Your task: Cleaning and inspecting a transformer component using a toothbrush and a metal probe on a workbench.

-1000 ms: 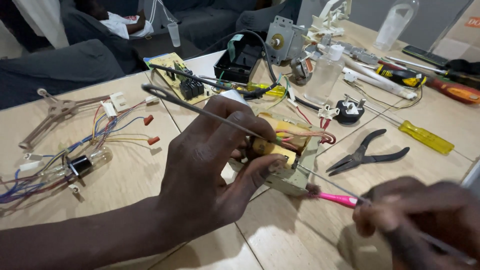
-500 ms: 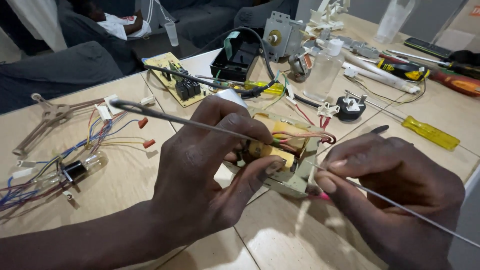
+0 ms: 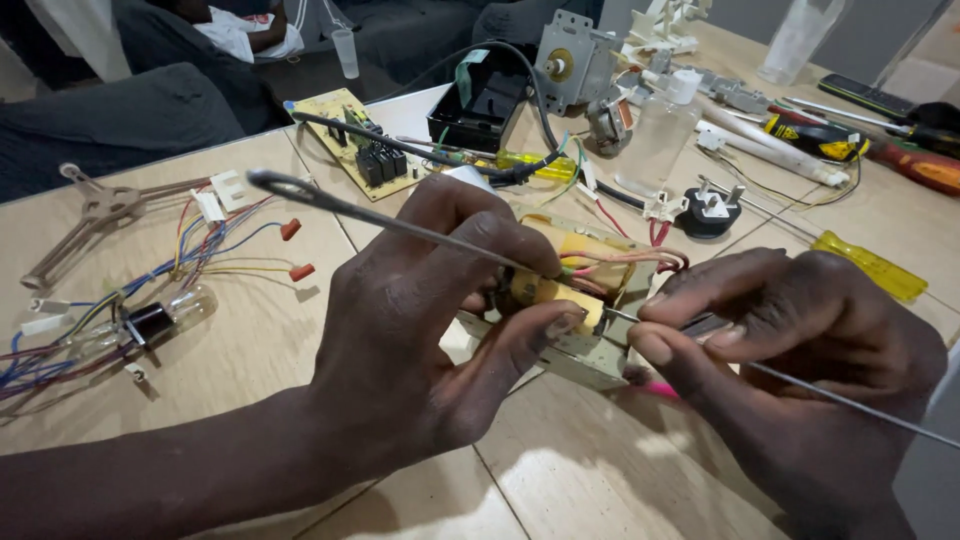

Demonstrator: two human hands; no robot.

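Note:
A transformer (image 3: 585, 290) with yellow-taped windings and red and pink wires lies on the wooden table, between my two hands. My left hand (image 3: 440, 330) grips its near left side, thumb against the metal frame. My right hand (image 3: 800, 360) pinches a thin probe beside a pink-handled tool (image 3: 660, 388) at the transformer's right edge. A thin metal rod (image 3: 380, 220) runs across above my left hand.
A wire harness with a small bulb (image 3: 150, 320) lies at the left. Behind are a green circuit board (image 3: 360, 145), a black box (image 3: 485, 100), a plastic bottle (image 3: 665, 130), a plug (image 3: 712, 212) and a yellow screwdriver (image 3: 868, 265). A person sits beyond the table.
My right hand has come in from the lower right to the transformer's right edge, covering the pliers. My left hand stays on the transformer.

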